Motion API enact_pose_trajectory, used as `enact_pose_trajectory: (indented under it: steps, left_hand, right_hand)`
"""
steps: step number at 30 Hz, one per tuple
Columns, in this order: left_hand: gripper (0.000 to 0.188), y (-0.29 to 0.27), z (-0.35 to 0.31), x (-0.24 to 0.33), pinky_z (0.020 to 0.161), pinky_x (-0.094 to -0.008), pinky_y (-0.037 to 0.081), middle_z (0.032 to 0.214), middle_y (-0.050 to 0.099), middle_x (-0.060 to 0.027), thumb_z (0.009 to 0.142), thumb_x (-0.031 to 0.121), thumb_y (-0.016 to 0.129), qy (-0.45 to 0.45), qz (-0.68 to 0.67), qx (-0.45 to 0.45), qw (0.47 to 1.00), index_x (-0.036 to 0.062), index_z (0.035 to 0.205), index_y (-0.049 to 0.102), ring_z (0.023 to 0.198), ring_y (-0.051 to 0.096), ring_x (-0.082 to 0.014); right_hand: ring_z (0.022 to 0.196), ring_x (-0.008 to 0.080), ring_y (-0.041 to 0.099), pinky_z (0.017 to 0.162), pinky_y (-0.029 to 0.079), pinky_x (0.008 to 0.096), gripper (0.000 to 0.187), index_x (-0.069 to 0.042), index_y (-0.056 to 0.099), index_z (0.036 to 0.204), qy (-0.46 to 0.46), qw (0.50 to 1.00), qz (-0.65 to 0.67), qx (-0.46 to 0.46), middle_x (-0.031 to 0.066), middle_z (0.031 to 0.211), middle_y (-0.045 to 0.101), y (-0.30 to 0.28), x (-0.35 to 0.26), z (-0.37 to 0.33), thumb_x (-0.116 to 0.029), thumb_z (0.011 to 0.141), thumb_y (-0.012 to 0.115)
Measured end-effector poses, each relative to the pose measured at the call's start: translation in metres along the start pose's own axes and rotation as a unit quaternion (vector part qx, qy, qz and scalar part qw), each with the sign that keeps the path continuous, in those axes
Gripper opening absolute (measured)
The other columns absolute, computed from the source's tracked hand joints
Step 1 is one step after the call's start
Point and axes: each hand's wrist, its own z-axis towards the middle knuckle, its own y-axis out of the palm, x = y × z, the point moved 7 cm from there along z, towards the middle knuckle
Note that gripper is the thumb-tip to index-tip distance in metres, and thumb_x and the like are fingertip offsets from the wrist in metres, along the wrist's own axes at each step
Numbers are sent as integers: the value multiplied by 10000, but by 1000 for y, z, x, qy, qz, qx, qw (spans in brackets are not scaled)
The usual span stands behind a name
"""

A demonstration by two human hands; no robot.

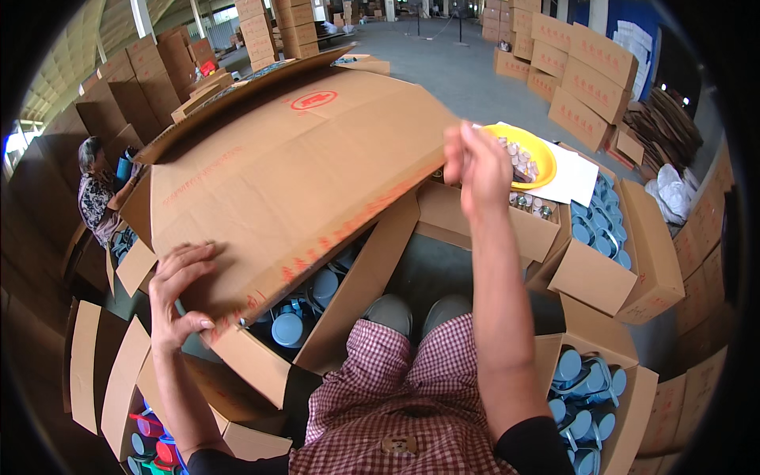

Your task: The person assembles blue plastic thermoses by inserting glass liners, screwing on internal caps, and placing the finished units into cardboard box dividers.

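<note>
A large flat brown cardboard box (293, 166) with red print is held up in front of me, tilted over an open carton. My left hand (178, 293) presses its near left corner, fingers spread on the board. My right hand (475, 166) pinches its right edge up high. Under the cardboard an open carton (356, 293) shows blue plastic lids and cups (289, 324). My knees in checked cloth are below.
A yellow bowl (542, 154) of small parts sits on white paper over a carton at right. Open cartons of blue plastic pieces (602, 229) (582, 396) stand right; red and blue ones (150, 443) lower left. A seated person (99, 194) is at left. Stacked cartons line the hall.
</note>
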Motion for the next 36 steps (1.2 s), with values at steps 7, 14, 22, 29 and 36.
enact_pose_trajectory:
  steps: [7, 14, 22, 29, 36]
  left_hand:
    - [272, 1, -47, -101, 936, -350, 415, 1113, 620, -150, 793, 175, 617, -147, -68, 198, 967, -37, 962, 644, 1072, 566, -256]
    - [283, -66, -72, -73, 908, -351, 466, 1154, 595, -147, 808, -119, 509, -70, 286, 348, 890, 9, 1035, 618, 1085, 575, -272]
    - [730, -48, -72, -102, 1022, -408, 379, 1347, 466, -137, 613, -157, 588, -86, 358, 232, 900, 89, 1291, 477, 1253, 433, -326]
    - [634, -45, -33, -78, 1032, -445, 369, 1320, 491, -147, 509, -79, 676, -3, 371, 124, 920, 79, 1120, 611, 1263, 425, -334]
    - [432, -54, -11, -54, 935, -390, 433, 1090, 618, -188, 696, 338, 583, 79, 257, 101, 958, 1, 962, 633, 1048, 581, -346]
  right_hand:
    - [551, 105, 576, 524, 484, 235, 139, -11, 631, 802, 67, 990, -13, -120, 64, 663, 630, 80, 89, -17, -99, 876, 554]
    - [830, 163, 642, 741, 508, 262, 201, 23, 641, 1013, 162, 955, -149, -200, 112, 937, 675, 118, 220, -69, -33, 823, 606]
    - [902, 214, 648, 753, 510, 343, 346, -63, 614, 1117, 186, 756, -468, -419, 144, 999, 663, 156, 281, -100, -243, 822, 624]
    - [964, 262, 626, 720, 496, 326, 369, 37, 505, 1149, 391, 874, 120, -264, 194, 1123, 582, 148, 277, -97, -176, 857, 582]
    - [1031, 303, 598, 945, 435, 437, 474, 41, 532, 1172, 145, 931, 253, -222, 190, 1084, 628, 116, 166, -104, 26, 699, 504]
